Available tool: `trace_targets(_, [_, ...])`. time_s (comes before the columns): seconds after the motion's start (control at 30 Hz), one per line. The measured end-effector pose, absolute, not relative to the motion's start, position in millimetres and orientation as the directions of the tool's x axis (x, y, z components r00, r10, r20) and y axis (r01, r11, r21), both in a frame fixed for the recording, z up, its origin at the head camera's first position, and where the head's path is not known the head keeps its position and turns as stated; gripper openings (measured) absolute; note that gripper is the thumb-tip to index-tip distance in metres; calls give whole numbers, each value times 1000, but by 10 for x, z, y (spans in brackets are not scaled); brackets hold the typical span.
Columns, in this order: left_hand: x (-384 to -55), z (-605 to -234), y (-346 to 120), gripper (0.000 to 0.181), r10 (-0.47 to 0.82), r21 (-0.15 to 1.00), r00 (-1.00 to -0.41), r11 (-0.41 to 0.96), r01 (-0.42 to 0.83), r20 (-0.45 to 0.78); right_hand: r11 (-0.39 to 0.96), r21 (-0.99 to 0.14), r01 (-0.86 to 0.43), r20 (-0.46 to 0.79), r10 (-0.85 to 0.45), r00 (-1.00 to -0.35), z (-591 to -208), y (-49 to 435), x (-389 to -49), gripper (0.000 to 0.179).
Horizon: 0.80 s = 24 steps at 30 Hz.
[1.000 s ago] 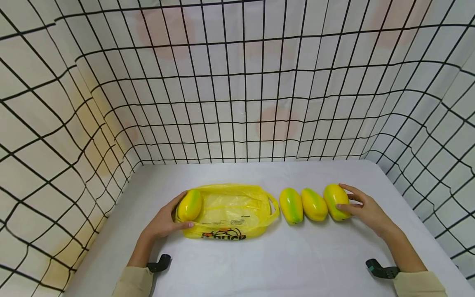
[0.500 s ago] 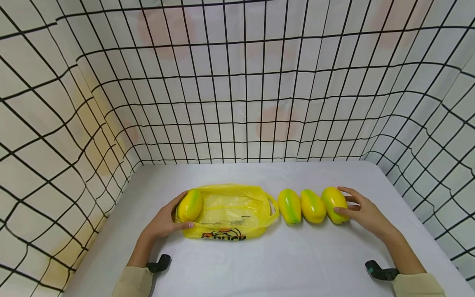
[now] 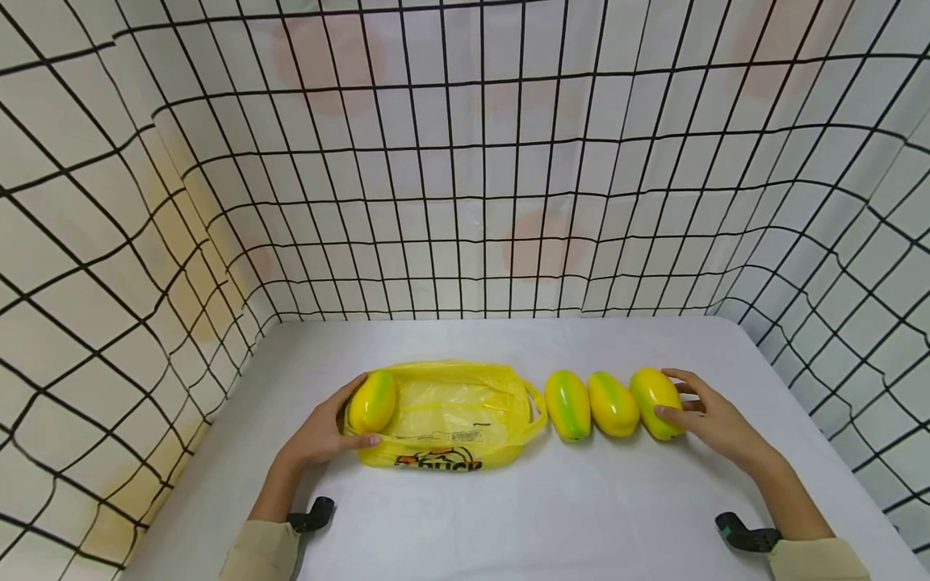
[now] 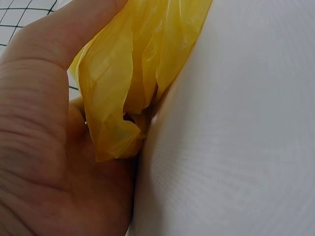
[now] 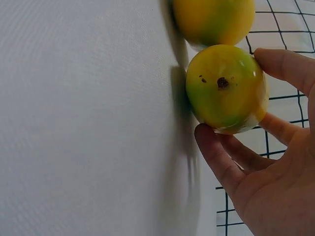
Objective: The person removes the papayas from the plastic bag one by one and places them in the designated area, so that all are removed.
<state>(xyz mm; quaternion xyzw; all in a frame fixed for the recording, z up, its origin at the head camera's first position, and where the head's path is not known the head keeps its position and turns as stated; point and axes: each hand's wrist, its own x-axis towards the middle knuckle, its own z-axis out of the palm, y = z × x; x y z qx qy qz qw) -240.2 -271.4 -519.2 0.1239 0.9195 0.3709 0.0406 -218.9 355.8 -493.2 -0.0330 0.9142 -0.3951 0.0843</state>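
A yellow plastic bag (image 3: 458,407) lies open on the table, with dark print on its near side. One yellow-green papaya (image 3: 373,402) rests inside its left end. My left hand (image 3: 317,426) holds that end, the thumb over the near rim and the other fingers mostly hidden behind the bag. In the left wrist view, bunched yellow plastic (image 4: 110,93) sits against the palm. To the bag's right, a left papaya (image 3: 568,406), a middle papaya (image 3: 613,405) and a right papaya (image 3: 651,391) form a row. My right hand (image 3: 715,415) grips the right papaya from its right side, between thumb and fingertips.
A white cloth covers the table (image 3: 538,516). Black grid netting (image 3: 479,198) over white sheeting rises behind the table and along both sides. The bag's handle loop (image 3: 538,403) reaches close to the left papaya.
My right hand has brought the right papaya slightly left and nearer, close against the middle one. The left hand and the bag have stayed in place.
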Motion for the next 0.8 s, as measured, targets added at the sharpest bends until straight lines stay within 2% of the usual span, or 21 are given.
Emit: trace_targets(0.8, [-2375,-5195,-2748,113,263,687,-964,693,219,41,726,-687,48,-166,-93,-982,-4943,3511,-2208,88])
